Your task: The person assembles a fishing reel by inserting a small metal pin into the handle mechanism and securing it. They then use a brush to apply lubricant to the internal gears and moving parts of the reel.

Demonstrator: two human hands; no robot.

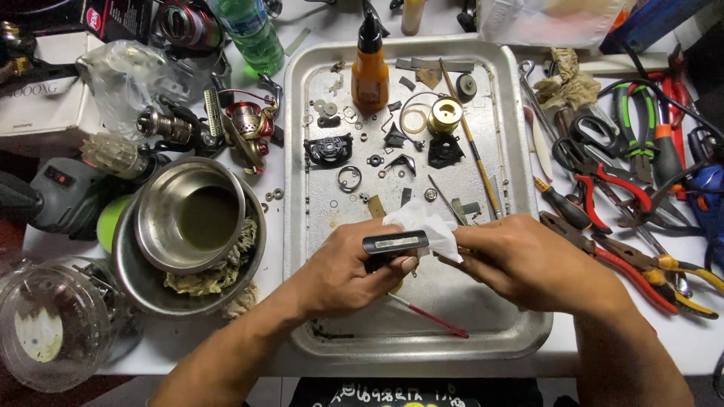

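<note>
While a white carton (34, 105) with grey lettering and a green bottle (253, 30) stand at the left of the surface (664, 339), the left hand (343, 275) grips a small black part (394, 243) over the metal tray (302, 151), so loose pieces stay contained. The right hand (528, 260) pinches a white tissue (426, 226) against that part, as if for wiping; an orange bottle (370, 71) with a blank face stands at the tray's far end.

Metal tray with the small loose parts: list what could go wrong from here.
1. Washers and rings lie loose across the metal tray; a nudge from the left hand or right hand could scatter them.
2. The black part, pinched while the white tissue rubs it, might slip.
3. The orange bottle stands upright and could tip.
</note>
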